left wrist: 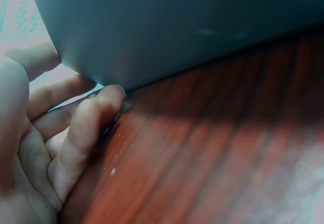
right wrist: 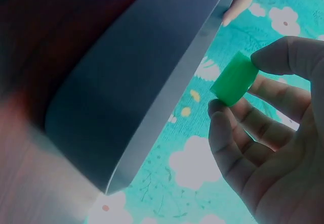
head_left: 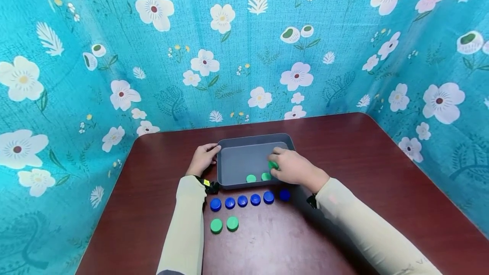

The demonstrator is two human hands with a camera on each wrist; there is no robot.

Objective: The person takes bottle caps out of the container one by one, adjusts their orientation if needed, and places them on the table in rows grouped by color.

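Note:
In the head view my left hand holds the left side of a grey rectangular tray, thumb by the rim. The left wrist view has its bent fingers against the tray's outer wall, low by the tabletop. Over the tray's right part, my right hand pinches a green bottle cap between thumb and fingers, above the rim in the right wrist view. Two green caps, one left and one right, lie inside the tray along its near wall.
A row of several blue caps lies on the dark red wooden table in front of the tray. Closer to me are two more green caps, one left and one right. A blue flowered cloth hangs behind the table.

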